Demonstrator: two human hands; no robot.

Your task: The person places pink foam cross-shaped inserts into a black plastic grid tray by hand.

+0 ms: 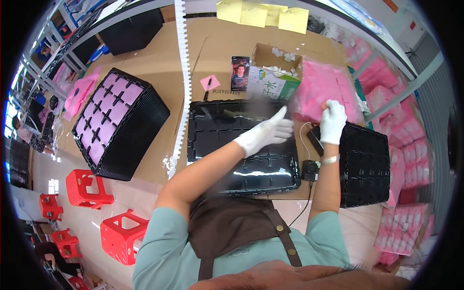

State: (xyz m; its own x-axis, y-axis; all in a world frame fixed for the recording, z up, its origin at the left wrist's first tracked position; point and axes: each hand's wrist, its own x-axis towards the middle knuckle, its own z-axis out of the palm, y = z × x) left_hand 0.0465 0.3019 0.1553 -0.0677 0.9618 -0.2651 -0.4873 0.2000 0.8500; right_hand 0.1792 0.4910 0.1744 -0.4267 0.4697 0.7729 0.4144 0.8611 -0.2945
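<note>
Here's the broad desk (210, 43), cardboard-covered, and in the middle of it lies the black tray (270, 166), glossy, light streaking off it, cross-shaped ribs marking its face, a grey blur smudging its far edge. Past its far right corner, the pink plastic-wrapped bundle (321, 79). Gloved left hand (267, 134) over the tray, fingers straight, thumb raised; gloved right hand (333, 123) curled by the bundle, and whether it grips anything, I can't tell.

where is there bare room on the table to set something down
Bare cardboard shows between the left tray stack and the white toothed strip. More lies across that strip, behind the pink note and phone. Crowded: the right side, where carton, pink bag, black boxy device, right tray stack and right hand sit close together.
</note>
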